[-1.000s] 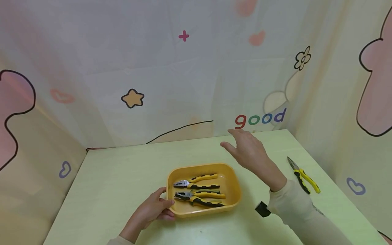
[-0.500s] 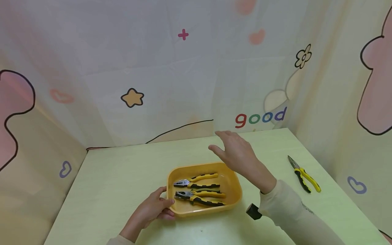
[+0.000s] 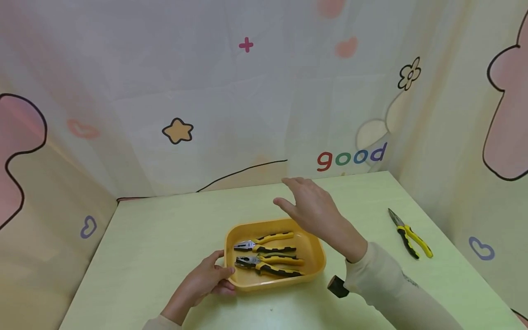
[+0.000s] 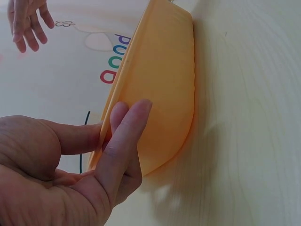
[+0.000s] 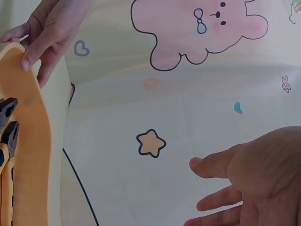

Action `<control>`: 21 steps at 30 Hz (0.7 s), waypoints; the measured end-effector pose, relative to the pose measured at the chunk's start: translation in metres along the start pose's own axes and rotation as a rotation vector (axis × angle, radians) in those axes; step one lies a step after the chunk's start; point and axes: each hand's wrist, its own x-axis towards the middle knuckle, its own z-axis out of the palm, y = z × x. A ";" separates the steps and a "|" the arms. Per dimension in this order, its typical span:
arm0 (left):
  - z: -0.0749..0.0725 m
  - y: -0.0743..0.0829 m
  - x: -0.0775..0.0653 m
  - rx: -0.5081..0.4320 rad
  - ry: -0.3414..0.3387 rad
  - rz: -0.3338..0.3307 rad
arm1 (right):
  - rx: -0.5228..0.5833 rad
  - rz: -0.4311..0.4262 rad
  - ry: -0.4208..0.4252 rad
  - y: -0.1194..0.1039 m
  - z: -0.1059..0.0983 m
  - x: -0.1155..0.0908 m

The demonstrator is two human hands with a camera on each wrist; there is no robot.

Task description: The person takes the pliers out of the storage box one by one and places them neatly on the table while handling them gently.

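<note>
My left hand (image 3: 208, 278) pinches the left rim of a yellow plastic tray (image 3: 317, 256), thumb inside and fingers along the outer wall, as the left wrist view also shows. Inside the tray lie two pairs of combination pliers with yellow and black handles: the upper pliers (image 3: 264, 250) and the lower pliers (image 3: 268, 266), jaws toward the left. Above the tray's far right corner hovers my right hand (image 3: 315, 206), thumb and fingers extended apart, holding nothing. In the right wrist view, the right hand (image 5: 256, 183) shows nothing between thumb and fingers.
Long-nose pliers (image 3: 406, 233) with yellow and black handles lie on the right side of the pale green table (image 3: 156, 247). A printed curtain (image 3: 231, 101) stands around the table's back and sides. A black block-shaped item (image 3: 338, 287) sits at the right sleeve.
My right hand has moved left, from beyond the tray's right side to above its far right corner. The left hand keeps its hold, and the tray and pliers stay in place.
</note>
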 end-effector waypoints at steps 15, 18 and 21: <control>0.000 0.000 0.001 -0.003 0.008 -0.020 | 0.000 -0.015 0.006 0.000 0.000 -0.001; 0.000 0.000 0.001 -0.004 0.011 -0.025 | 0.002 -0.009 -0.004 0.000 0.001 -0.001; 0.000 -0.001 0.001 -0.005 0.014 -0.027 | 0.007 -0.003 -0.020 0.000 0.004 -0.002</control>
